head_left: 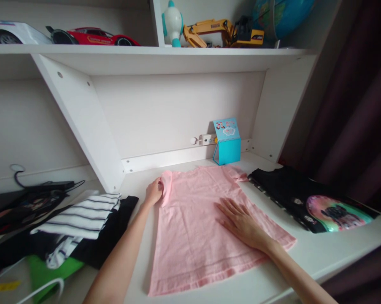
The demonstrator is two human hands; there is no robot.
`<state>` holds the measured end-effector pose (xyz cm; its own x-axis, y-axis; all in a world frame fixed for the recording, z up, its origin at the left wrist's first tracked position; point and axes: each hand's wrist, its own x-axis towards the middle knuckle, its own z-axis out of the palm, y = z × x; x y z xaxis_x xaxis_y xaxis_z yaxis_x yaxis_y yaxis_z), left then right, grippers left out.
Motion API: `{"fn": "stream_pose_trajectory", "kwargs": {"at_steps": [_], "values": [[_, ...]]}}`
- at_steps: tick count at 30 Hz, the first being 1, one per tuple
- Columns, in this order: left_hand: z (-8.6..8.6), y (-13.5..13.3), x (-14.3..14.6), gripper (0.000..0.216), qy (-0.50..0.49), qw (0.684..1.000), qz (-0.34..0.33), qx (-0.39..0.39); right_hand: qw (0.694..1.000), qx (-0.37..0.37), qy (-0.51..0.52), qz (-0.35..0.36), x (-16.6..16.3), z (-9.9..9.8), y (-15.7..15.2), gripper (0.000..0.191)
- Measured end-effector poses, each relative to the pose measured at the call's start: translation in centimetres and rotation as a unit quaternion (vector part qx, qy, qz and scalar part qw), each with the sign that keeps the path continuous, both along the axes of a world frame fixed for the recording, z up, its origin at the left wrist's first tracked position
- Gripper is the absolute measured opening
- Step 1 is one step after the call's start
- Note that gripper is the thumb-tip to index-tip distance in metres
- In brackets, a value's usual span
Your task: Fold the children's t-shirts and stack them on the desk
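A pink T-shirt (190, 228) lies spread on the white desk, its collar end toward the back wall and its hem toward me. My left hand (154, 191) is closed on the shirt's left sleeve; its fingertips are partly hidden by the cloth. Flat on the right half of the shirt rests my right hand (239, 221), fingers stretched out and holding nothing. A few small wrinkles show across the fabric.
To the right lies a folded black shirt (291, 190) with a colourful print. Left are a striped cloth (79, 217), black garments (122, 223) and a hanger (17, 179). Behind the shirt stands a blue desk calendar (228, 147). Toys, including a yellow excavator (215, 29), occupy the shelf above.
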<state>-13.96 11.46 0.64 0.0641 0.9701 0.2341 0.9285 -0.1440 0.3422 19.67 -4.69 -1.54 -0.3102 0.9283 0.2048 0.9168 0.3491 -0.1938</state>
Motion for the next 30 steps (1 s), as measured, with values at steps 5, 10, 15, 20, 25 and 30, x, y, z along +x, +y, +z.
{"fn": "stream_pose_trajectory", "kwargs": {"at_steps": [5, 10, 15, 20, 25, 30], "values": [[0.1, -0.4, 1.9, 0.048, -0.008, 0.999, -0.030, 0.030, 1.000, -0.003, 0.000, -0.001, -0.1, 0.1, 0.0, 0.056], [3.7, -0.3, 0.0, 0.045, -0.004, 0.998, -0.023, 0.062, 1.000, 0.000, 0.004, 0.000, -0.1, 0.3, -0.2, 0.056], [8.9, -1.7, -6.0, 0.040, 0.055, 0.995, 0.075, 0.040, 1.000, -0.005, 0.001, -0.001, 0.0, 0.3, -0.2, 0.057], [9.3, -2.4, -6.0, 0.035, 0.089, 0.989, 0.112, 0.031, 1.000, 0.003, 0.006, 0.001, -0.1, 0.2, -0.2, 0.055], [4.8, -1.8, 1.5, 0.045, 0.098, 0.993, -0.058, -0.010, 1.000, -0.007, -0.005, 0.000, -0.1, 0.3, -0.3, 0.057], [0.3, -2.7, 5.1, 0.061, 0.146, 0.977, -0.101, -0.117, 1.000, -0.026, -0.015, 0.007, 0.1, 0.9, -0.5, 0.059]]}}
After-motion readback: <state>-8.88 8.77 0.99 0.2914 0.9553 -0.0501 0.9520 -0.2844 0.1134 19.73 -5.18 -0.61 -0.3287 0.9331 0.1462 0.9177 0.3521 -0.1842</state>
